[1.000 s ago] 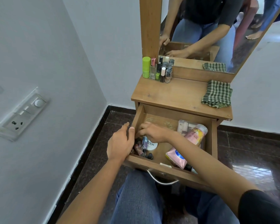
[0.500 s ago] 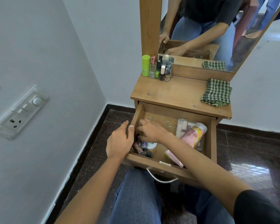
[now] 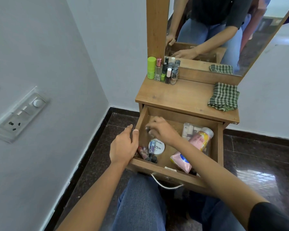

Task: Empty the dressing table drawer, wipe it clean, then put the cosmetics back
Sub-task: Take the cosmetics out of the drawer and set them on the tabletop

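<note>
The wooden drawer point(image 3: 219, 147) of the dressing table stands pulled open. My left hand point(image 3: 123, 145) grips its left wall, thumb inside. Over the drawer's back left part, my right hand point(image 3: 162, 129) pinches a small bottle point(image 3: 150, 131), blurred by motion. Inside lie a round white jar point(image 3: 158, 148), small tubes and dark bottles point(image 3: 146, 154) by the left wall, a pink tube point(image 3: 182, 161), a pink bottle with a clear cap point(image 3: 201, 139) and a clear pouch point(image 3: 188, 129). Several small bottles point(image 3: 163, 70) stand on the tabletop's back left corner.
A folded green checked cloth point(image 3: 223, 97) lies on the tabletop's right side. A mirror point(image 3: 223, 30) rises behind it, a white wall with a switch panel point(image 3: 18, 114) is at the left, and my knees sit under the drawer handle point(image 3: 167, 185).
My right hand has risen from the front-left cluster of cosmetics toward the drawer's back, now pinching a small bottle. The white jar is uncovered. My left hand stays on the drawer wall.
</note>
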Demonstrator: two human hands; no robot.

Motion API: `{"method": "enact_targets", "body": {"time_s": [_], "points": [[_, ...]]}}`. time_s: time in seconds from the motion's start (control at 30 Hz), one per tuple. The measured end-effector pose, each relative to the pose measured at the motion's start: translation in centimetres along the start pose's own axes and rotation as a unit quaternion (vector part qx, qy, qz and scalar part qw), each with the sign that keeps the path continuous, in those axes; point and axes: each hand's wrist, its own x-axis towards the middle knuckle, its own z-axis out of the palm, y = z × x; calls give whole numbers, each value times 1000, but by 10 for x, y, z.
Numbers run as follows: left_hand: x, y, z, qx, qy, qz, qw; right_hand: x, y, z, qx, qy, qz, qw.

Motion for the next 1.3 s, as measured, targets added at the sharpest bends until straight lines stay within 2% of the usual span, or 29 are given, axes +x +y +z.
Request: {"method": "enact_targets", "body": {"time_s": [0.2,0.37,0.63,1.03,1.3], "points": [[0,-1,0,-2,4,10,1000,8,-5,-43,195,131,66,970],[0,-1,0,-4,6,7,1000,47,-9,-81,211,230,99,945],[0,-1,-1,-8,5,4,1000,87,12,-69,201,241,113,943],[1,-1,-1,-5,2,11,1000,92,14,-58,225,336,160,900],[0,0,-2,-1,4,10,1000,135,9,-56,241,353,199,882]]}}
